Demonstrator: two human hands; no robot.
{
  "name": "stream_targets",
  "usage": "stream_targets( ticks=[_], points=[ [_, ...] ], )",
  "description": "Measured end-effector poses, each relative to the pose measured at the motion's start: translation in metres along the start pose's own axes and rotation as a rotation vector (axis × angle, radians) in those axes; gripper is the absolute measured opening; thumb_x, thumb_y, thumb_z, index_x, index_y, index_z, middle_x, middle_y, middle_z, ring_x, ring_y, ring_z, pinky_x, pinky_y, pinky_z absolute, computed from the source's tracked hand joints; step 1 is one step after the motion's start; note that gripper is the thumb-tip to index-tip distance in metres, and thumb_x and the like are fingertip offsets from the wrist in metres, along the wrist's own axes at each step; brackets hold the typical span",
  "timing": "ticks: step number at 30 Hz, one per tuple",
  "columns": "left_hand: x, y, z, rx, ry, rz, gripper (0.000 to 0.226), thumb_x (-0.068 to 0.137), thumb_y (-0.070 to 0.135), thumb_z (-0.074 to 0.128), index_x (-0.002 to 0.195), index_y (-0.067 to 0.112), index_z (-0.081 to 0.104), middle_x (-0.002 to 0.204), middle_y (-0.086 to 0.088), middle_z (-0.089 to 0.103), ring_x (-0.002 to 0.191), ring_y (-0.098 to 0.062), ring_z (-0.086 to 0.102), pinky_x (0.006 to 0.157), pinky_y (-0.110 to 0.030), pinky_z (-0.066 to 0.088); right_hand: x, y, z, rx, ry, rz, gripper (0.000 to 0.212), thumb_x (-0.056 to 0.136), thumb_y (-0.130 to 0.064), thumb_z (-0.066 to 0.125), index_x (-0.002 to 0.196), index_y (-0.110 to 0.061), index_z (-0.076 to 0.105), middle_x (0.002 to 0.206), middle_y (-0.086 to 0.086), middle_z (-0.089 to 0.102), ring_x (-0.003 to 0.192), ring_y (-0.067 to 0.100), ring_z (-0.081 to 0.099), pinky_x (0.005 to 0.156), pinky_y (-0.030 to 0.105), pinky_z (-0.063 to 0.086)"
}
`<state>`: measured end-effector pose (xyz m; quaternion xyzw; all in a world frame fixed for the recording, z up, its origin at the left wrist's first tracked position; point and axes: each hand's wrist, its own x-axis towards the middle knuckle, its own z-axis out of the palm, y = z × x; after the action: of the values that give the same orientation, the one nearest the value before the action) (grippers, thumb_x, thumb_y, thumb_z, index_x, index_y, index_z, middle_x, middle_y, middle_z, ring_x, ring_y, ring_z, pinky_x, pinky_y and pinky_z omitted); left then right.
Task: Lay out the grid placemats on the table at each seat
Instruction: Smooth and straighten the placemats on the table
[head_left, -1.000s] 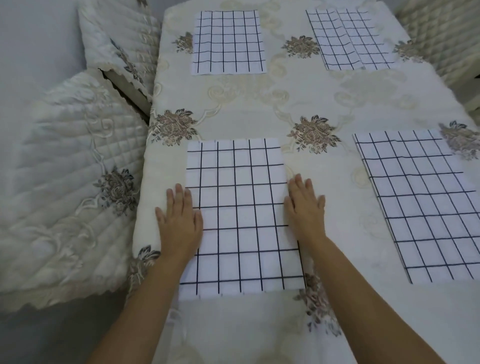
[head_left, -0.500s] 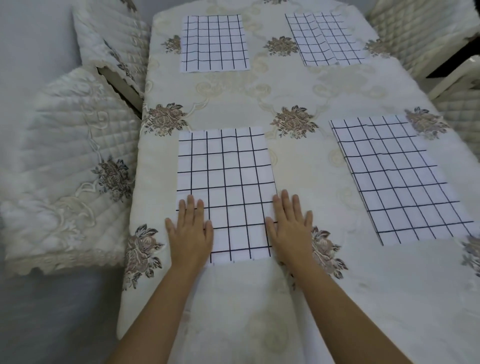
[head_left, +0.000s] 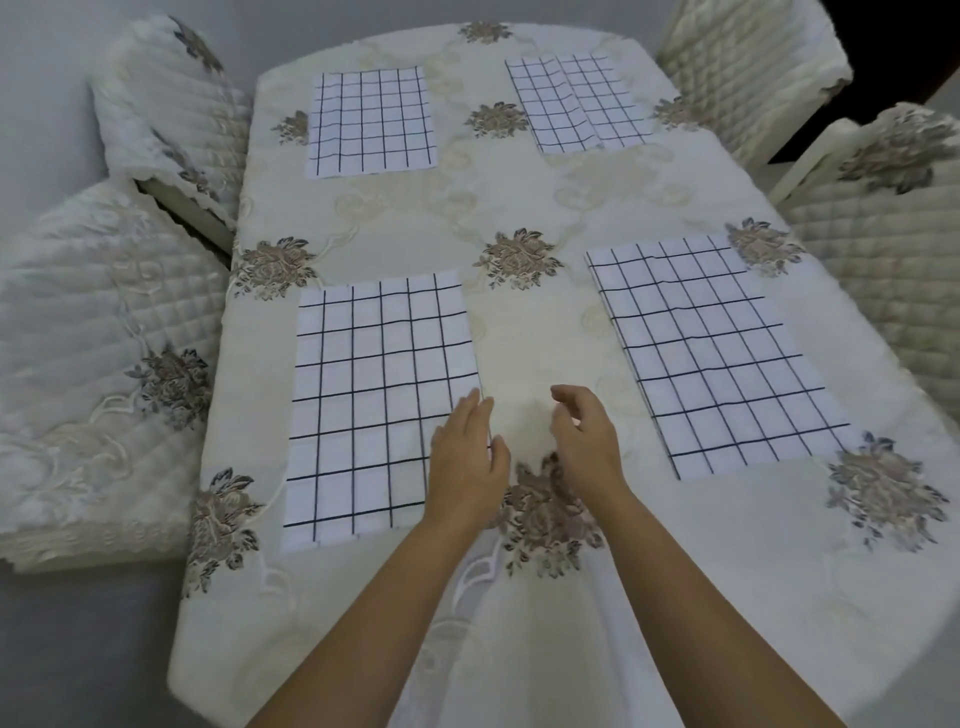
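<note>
I count four grid placemats, all white cloth with thin dark lines, lying flat on the tabletop. The near-left placemat sits square, its left edge close to the tabletop's left rim. The near-right placemat lies slightly skewed, its far right corner touching a flower print by the right rim. The far-left placemat is smooth; the far-right placemat shows a lengthwise crease.

My left hand is spread with straight fingers over the right edge of the near-left placemat, though I cannot tell if it presses down. My right hand hangs loosely curled and holds nothing, above the bare strip between the two near mats. That strip and the wide middle band of cloth are free. Quilted chairs crowd both long sides.
</note>
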<state>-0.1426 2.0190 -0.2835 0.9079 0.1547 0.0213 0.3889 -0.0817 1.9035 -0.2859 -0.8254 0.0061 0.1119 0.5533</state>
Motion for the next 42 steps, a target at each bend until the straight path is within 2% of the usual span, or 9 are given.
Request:
stream_targets(
  ticks=[7,10,14,17,20,22,25,36,42],
  points=[
    [0.014,0.073,0.077,0.041,-0.057,0.023,0.042,0.095,0.016,0.041,0.137,0.009,0.041,0.15,-0.006,0.031,0.139,-0.019,0.025,0.117,-0.034,0.015,0.038,0.026,-0.102,-0.113,0.06,-0.034,0.03,0.095,-0.011,0.039,0.124,-0.013,0.05,0.117,-0.007,0.047,0.107,0.006,0.044,0.087,0.021,0.034],
    [0.022,0.105,0.113,0.035,-0.098,0.009,0.054,0.09,0.031,0.027,0.135,0.007,0.043,0.148,-0.01,0.033,0.139,-0.021,0.027,0.114,-0.034,0.016,0.059,0.049,-0.154,-0.246,0.085,-0.032,0.031,0.094,-0.011,0.038,0.122,-0.013,0.05,0.122,-0.002,0.047,0.109,0.014,0.047,0.088,0.03,0.041],
    [0.036,0.129,0.155,0.158,-0.159,-0.001,0.059,0.09,0.035,0.018,0.141,0.01,0.033,0.154,-0.008,0.018,0.144,-0.021,0.01,0.115,-0.043,0.01,0.083,0.083,-0.211,-0.576,0.13,-0.08,0.038,0.091,-0.01,0.046,0.129,-0.005,0.048,0.136,0.012,0.046,0.128,0.029,0.039,0.103,0.039,0.034],
    [0.046,0.134,0.178,0.31,-0.179,-0.028,0.069,0.087,0.045,0.009,0.146,0.012,0.023,0.157,-0.009,0.006,0.145,-0.025,0.0,0.114,-0.052,0.007,0.094,0.104,-0.243,-0.805,0.073,-0.035,0.052,0.093,-0.025,0.047,0.141,-0.009,0.034,0.153,0.012,0.025,0.142,0.031,0.019,0.113,0.05,0.017],
    [0.049,0.131,0.188,0.491,-0.189,-0.01,0.072,0.084,0.047,0.018,0.138,0.007,0.041,0.15,-0.018,0.03,0.138,-0.037,0.028,0.1,-0.064,0.03,0.097,0.124,-0.257,-0.958,-0.02,-0.01,0.066,0.092,-0.051,0.026,0.148,-0.017,0.018,0.158,0.005,0.007,0.145,0.027,0.004,0.112,0.055,0.009],
    [0.047,0.127,0.192,0.553,-0.165,-0.011,0.063,0.085,0.044,0.03,0.131,0.006,0.05,0.141,-0.019,0.043,0.129,-0.039,0.042,0.089,-0.065,0.039,0.095,0.134,-0.26,-0.985,-0.042,-0.037,0.081,0.079,-0.061,0.002,0.149,-0.02,0.008,0.158,0.0,-0.001,0.146,0.024,-0.004,0.113,0.056,0.005],
    [0.046,0.124,0.195,0.59,-0.137,0.0,0.062,0.086,0.044,0.031,0.134,0.007,0.044,0.142,-0.018,0.043,0.129,-0.038,0.042,0.089,-0.066,0.038,0.093,0.142,-0.261,-0.996,-0.046,-0.045,0.083,0.075,-0.061,-0.007,0.148,-0.022,0.0,0.157,-0.003,-0.009,0.145,0.022,-0.01,0.114,0.054,0.0],
    [0.039,0.111,0.197,0.616,-0.098,0.02,0.06,0.092,0.047,0.023,0.137,0.01,0.038,0.146,-0.015,0.038,0.136,-0.028,0.023,0.09,-0.067,0.036,0.085,0.145,-0.261,-0.968,-0.019,-0.065,0.079,0.08,-0.058,0.001,0.148,-0.02,0.01,0.158,0.002,0.001,0.146,0.025,-0.002,0.113,0.056,0.004],
    [0.04,0.115,0.199,0.557,-0.047,0.057,0.063,0.084,0.044,0.034,0.132,0.006,0.048,0.144,-0.021,0.039,0.135,-0.04,0.03,0.093,-0.068,0.032,0.085,0.124,-0.248,-0.872,0.056,-0.069,0.081,0.08,-0.057,0.006,0.148,-0.015,0.016,0.157,0.006,0.01,0.145,0.027,0.007,0.114,0.052,0.006]
  ],
)
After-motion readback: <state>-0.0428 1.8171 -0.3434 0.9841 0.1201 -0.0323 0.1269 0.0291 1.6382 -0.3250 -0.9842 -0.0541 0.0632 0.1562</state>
